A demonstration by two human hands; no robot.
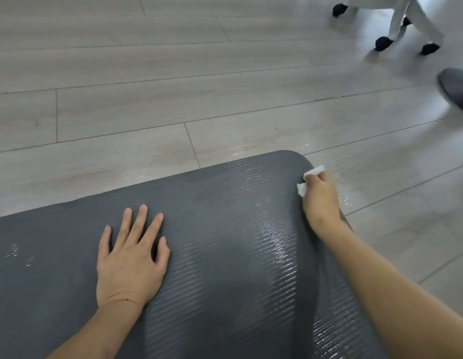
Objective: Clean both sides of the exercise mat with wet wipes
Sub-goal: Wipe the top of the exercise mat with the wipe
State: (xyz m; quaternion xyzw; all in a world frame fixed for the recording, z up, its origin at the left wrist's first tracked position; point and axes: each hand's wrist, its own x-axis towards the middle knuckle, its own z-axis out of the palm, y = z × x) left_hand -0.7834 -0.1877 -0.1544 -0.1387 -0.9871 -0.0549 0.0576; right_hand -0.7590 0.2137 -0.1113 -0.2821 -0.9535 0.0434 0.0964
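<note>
A dark exercise mat (212, 255) is spread lengthwise to the left. A wet wipe (312, 174) is gripped by the right hand (321, 198) at its far-right corner; the left hand (132, 255) is pressed flat mid-mat.

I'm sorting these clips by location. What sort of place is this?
Probably a room in a home or home office. A grey wood-look plank floor, the white wheeled base of a chair, and a dark exercise mat laid on the floor all suggest it.

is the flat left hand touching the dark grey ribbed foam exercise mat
Touching. The head view shows the left hand lying palm down on the dark grey ribbed foam exercise mat, fingers spread, with no gap beneath them.
</note>
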